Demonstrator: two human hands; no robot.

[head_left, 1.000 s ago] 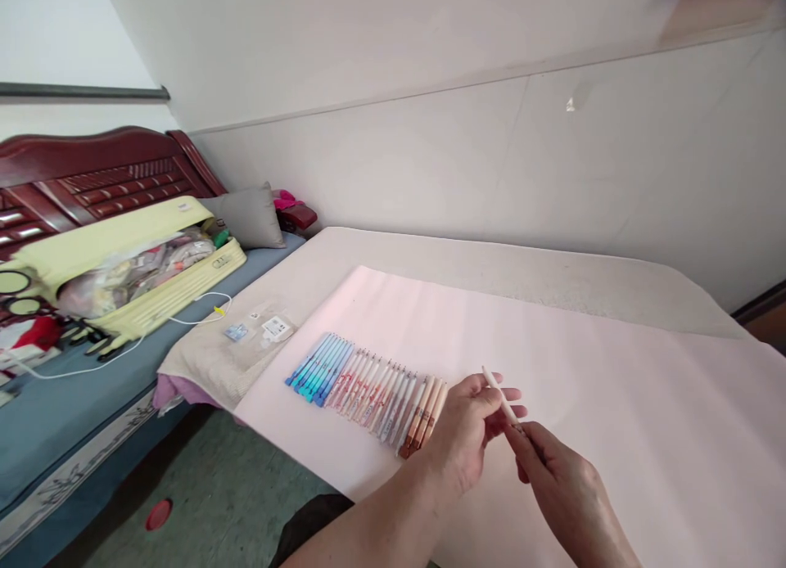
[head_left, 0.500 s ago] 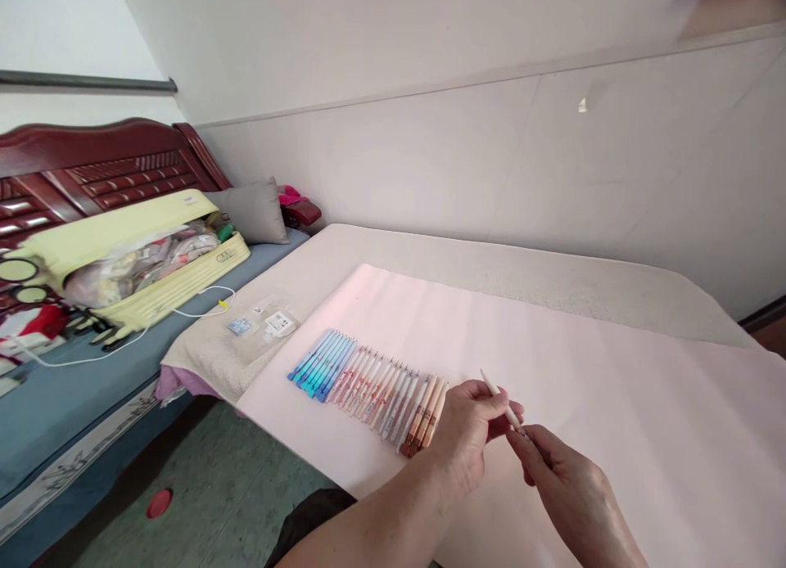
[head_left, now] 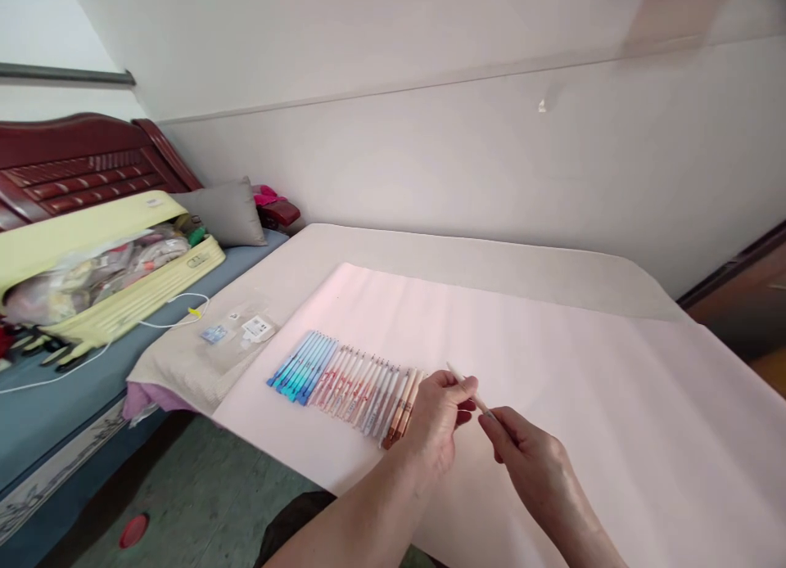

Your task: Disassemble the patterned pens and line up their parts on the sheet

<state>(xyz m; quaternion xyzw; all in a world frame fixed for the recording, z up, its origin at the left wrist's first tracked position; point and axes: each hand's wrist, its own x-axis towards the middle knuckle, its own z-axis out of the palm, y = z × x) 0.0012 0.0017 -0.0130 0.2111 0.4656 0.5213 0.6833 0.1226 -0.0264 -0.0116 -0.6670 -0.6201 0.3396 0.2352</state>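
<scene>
A thin white pen [head_left: 470,392] is held between both my hands above the pink sheet [head_left: 583,404]. My left hand [head_left: 437,421] pinches its upper part, fingers curled round it. My right hand [head_left: 531,466] grips its lower end with closed fingers. Just left of my left hand lies a neat row of several pens [head_left: 344,381], blue ones at the left, pink and white in the middle, orange ones at the right, side by side on the sheet.
A beige cloth [head_left: 202,359] with small clear packets [head_left: 237,331] lies left of the sheet. Further left stands a bed with an open yellow suitcase [head_left: 110,273], a grey pillow [head_left: 224,212] and a white cable. A wall runs behind the table.
The view has shifted, so everything sits a little further left in frame. Both hands keep hold of the white pen and have drawn slightly nearer to the row's orange end.
</scene>
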